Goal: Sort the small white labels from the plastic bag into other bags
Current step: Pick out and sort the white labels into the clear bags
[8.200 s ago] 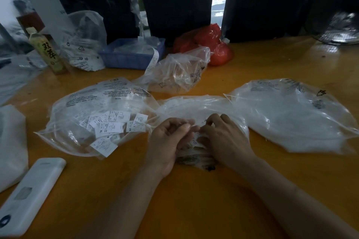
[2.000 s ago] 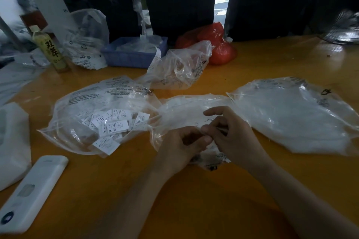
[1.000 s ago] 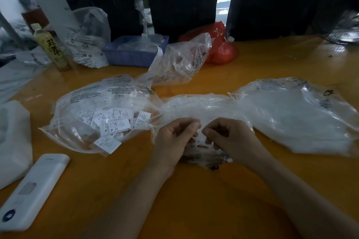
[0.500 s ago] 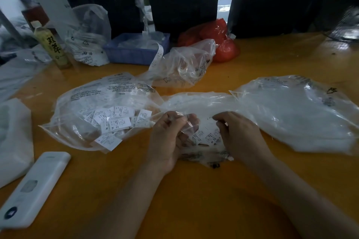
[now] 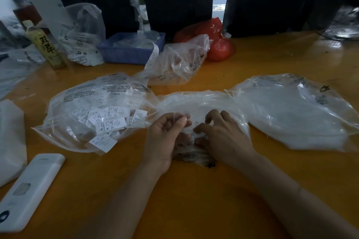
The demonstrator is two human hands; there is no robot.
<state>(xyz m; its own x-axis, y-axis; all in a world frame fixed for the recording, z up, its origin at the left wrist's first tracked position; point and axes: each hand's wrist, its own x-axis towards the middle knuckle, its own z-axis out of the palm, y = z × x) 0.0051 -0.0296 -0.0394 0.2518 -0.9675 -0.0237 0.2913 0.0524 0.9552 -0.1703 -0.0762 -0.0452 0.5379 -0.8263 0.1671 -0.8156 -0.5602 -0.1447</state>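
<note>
Three clear plastic bags lie in a row on the orange table. The left bag (image 5: 81,103) holds several small white labels (image 5: 111,122), some marked L and XL. The middle bag (image 5: 196,102) lies under both my hands. My left hand (image 5: 165,137) pinches the film of the middle bag's opening between thumb and fingers. My right hand (image 5: 219,136) reaches into that bag, fingertips down on a small white label (image 5: 191,131). The right bag (image 5: 297,114) lies flat, whitish inside, nothing touching it.
A white remote-like device (image 5: 29,190) lies at the near left, next to a white bag (image 5: 9,139). At the back stand a yellow drink bottle (image 5: 45,46), a blue tray (image 5: 130,50), a crumpled clear bag (image 5: 178,62) and a red bag (image 5: 215,40).
My right hand has moved left, deeper into the middle bag, and its fingers now press on a label. My left hand stays at the bag's opening, holding the film.
</note>
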